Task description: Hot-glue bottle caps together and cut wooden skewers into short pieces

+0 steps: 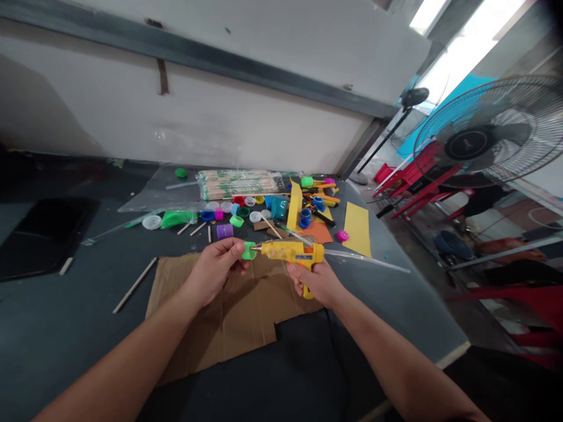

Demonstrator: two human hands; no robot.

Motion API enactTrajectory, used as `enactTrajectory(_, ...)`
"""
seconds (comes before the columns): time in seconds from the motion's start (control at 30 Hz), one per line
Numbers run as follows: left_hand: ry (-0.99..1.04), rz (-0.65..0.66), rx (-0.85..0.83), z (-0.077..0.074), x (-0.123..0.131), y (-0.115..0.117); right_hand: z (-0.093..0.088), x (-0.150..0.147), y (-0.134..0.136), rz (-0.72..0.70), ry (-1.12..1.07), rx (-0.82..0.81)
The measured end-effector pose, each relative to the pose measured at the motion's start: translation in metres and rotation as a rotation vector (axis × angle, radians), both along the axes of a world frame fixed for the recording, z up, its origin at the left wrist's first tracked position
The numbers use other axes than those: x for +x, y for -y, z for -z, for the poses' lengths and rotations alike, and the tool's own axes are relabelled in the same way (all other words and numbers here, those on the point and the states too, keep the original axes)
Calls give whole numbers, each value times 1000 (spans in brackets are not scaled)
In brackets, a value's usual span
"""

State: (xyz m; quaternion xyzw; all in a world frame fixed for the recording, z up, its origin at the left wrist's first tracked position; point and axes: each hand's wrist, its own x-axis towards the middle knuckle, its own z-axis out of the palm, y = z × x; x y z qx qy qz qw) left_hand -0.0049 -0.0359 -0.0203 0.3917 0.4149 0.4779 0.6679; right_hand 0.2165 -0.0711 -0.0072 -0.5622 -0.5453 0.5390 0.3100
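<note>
Between the fingers of my left hand (217, 266) is a green bottle cap (249, 251), held up over a sheet of brown cardboard (224, 328). My right hand (319, 281) is wrapped round the handle of a yellow glue gun (290, 252). Its metal nozzle meets the cap's edge; whether glue comes out is too small to tell. A long clear glue stick (369, 259) sticks out of the gun's back end, to the right. The gun's dark cord runs down past the cardboard.
Behind my hands lie several bottle caps, among them a purple one (224, 231), a wrapped bundle of wooden sticks (240, 183), yellow paper (357, 228) and a pink ball (342, 235). A dark flat object (41, 234) rests at left. Right of the table stands a fan (470, 143).
</note>
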Motion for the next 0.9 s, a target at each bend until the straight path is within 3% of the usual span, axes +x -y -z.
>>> enactTrajectory(0.23, 2, -11, -6, 1, 0, 0, 2, 1, 1, -32, 76, 40)
enactTrajectory(0.9, -6, 26, 8, 0, 0, 1, 2, 2, -1, 18, -3, 31)
